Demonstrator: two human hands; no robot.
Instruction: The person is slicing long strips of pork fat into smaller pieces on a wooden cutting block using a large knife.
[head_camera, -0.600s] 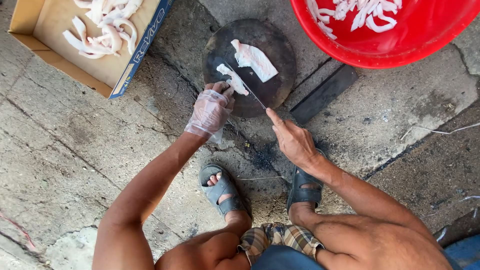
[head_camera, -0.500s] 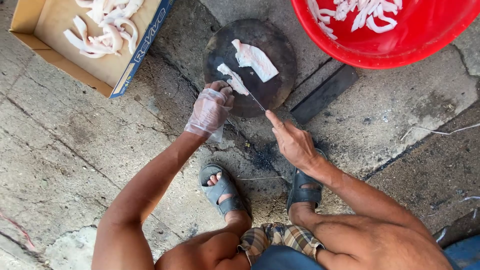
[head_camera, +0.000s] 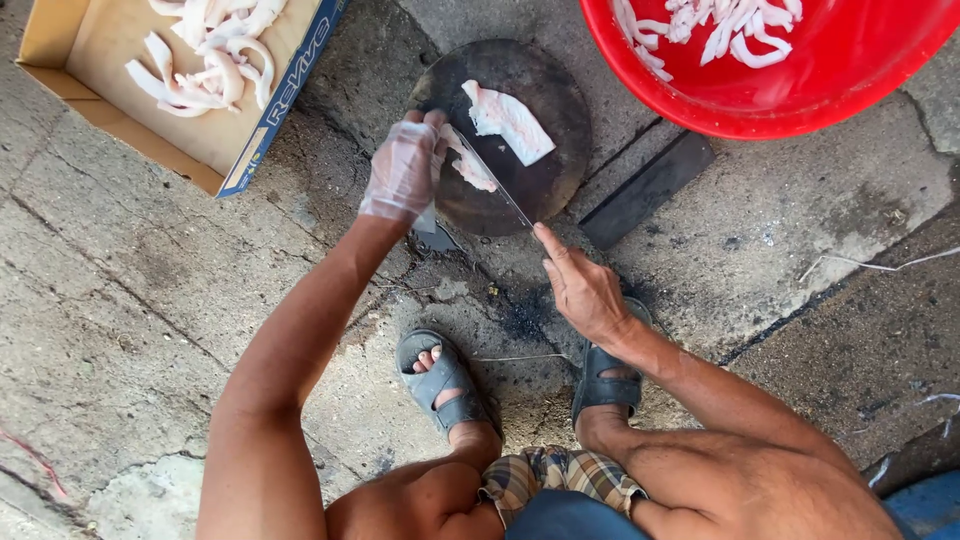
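Your left hand (head_camera: 402, 172), covered by a thin clear plastic glove, reaches forward on an almost straight arm to the near-left edge of the round dark wooden chopping block (head_camera: 545, 175). Its fingers (head_camera: 425, 125) curl down and press on the end of a pale white strip of raw flesh (head_camera: 468, 165) that lies on the block, pinning it in place.

Your right hand (head_camera: 582, 290) is bare and sits just off the block's near edge, over the rough grey concrete floor (head_camera: 120, 300). The wrist is bent inward, the forearm coming in from the lower right. The fingers are clenched around the handle of a thin long-bladed knife (head_camera: 490, 180), with the index finger stretched along its back. The blade runs up and left across the block, and its far part lies against the pinned strip, right beside your gloved fingertips.

A second, broader white piece of flesh (head_camera: 508, 120) lies further up on the block, apart from the blade. A big red plastic basin (head_camera: 800, 95) holding more white strips stands to the upper right, and an open brown cardboard box (head_camera: 80, 50) with cut pieces is to the upper left. Your feet in grey rubber sandals (head_camera: 440, 385) are planted below the block as you squat.
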